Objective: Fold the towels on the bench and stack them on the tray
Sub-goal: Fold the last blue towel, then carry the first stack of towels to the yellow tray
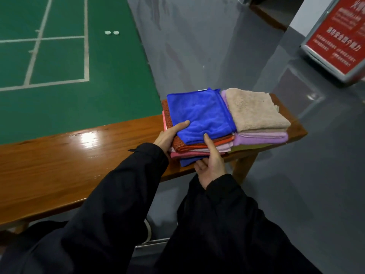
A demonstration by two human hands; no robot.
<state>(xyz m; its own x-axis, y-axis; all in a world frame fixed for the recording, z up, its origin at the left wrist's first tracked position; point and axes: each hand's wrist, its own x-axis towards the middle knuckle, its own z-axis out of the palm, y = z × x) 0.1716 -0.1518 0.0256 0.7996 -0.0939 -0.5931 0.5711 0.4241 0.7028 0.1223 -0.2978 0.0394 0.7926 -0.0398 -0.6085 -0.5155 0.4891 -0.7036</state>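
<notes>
Two stacks of folded towels sit at the right end of the wooden bench (83,155). The left stack has a blue towel (199,113) on top, over orange, pink and dark blue ones. The right stack has a beige towel (254,109) over purple towels (260,138). My left hand (169,135) grips the left stack at its near-left corner, thumb on the blue towel. My right hand (211,163) holds the stack's near edge, thumb on top, fingers beneath. The tray is hidden under the towels, except perhaps a yellowish edge (243,148).
The bench's glossy top stretches left of the stacks. Beyond it lies a green court floor (59,56) with white lines and two white shuttlecocks (111,32). A red sign (339,32) stands on the grey floor at the right. The bench leg (243,167) is below the stacks.
</notes>
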